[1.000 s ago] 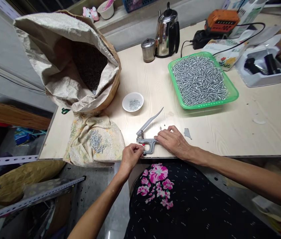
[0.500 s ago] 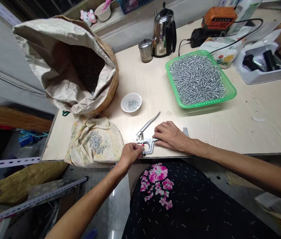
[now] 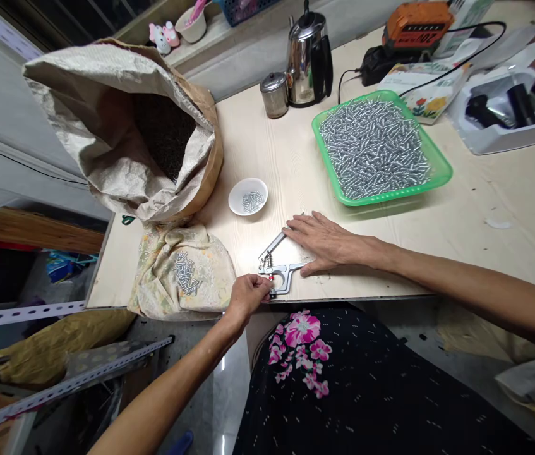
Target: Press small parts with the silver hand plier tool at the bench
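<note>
Near the table's front edge lies a pair of silver hand pliers (image 3: pixel 284 272), like snap-fastener pliers, with a spring and a red part at the jaw. My left hand (image 3: pixel 248 294) is closed in a pinch at the jaw; whatever is between its fingertips is hidden. My right hand (image 3: pixel 326 243) is open, its fingers stretched over the end of the upper handle and the thumb by the lower handle. To the left, small silver metal pieces (image 3: pixel 186 273) lie heaped on a patterned cloth (image 3: pixel 215 253). Behind the pliers stands a white bowl (image 3: pixel 234 203) with similar pieces.
A green tray (image 3: pixel 440 172) heaped with silver pieces stands at right. A large open sack (image 3: pixel 59 95) takes the left back. A kettle (image 3: pixel 306 63), a metal canister (image 3: pixel 274 95), an orange battery (image 3: pixel 416 28) and a white box (image 3: pixel 489 142) line the rear.
My right hand has opened out and moved up from the lower handle, its fingers now over the end of the upper handle. My left hand stays at the jaw.
</note>
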Tool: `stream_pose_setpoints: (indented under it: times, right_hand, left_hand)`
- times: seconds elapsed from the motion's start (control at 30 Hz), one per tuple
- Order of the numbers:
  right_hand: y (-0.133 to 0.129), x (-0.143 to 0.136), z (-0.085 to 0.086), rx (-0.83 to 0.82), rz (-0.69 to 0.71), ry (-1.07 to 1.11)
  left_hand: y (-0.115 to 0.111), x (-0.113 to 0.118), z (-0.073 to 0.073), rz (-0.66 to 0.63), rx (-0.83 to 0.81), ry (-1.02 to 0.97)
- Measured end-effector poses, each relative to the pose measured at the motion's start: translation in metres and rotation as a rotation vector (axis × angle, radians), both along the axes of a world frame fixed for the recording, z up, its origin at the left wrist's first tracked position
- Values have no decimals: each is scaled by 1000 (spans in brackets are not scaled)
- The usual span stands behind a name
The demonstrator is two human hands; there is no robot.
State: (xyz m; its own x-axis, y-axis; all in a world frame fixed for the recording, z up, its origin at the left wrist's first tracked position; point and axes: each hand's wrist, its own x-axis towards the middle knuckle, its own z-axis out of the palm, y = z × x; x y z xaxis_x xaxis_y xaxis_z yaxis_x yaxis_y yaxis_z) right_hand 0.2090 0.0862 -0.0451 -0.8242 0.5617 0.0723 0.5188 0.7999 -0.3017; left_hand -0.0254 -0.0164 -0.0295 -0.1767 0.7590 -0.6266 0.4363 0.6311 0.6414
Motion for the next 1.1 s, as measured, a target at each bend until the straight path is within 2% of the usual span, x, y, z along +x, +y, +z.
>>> stream_pose_setpoints:
  times: [0.33,0.4,0.47,0.63,0.7,0.77,0.87,0.93,1.1]
  right_hand:
    - [-2,-5,14,33,-21,-41]
    - [-5,-6,18,19,-34,-61]
    - [-8,-6,21,6,-42,-74]
    - [-19,-7,20,-10,-56,-39]
    - [-22,-9,18,-15,-67,-13]
    - [-23,-10,16,-20,-82,5]
    - [-22,-6,17,-48,-64,28]
    - [-21,0,18,-60,-64,28]
    - [-22,16,24,-64,-165,-55]
  left_hand:
    - [0,3,1,41,15,-23]
    - [-2,3,3,18,3,1]
    - [-7,4,7,-76,73,107]
    - [-10,15,18,-441,675,503]
    - [2,23,18,-620,776,558]
    - [17,30,16,-786,781,561]
    - [36,33,11,-930,711,526]
    - [42,33,11,-967,662,530]
    - [45,40,15,-991,626,599]
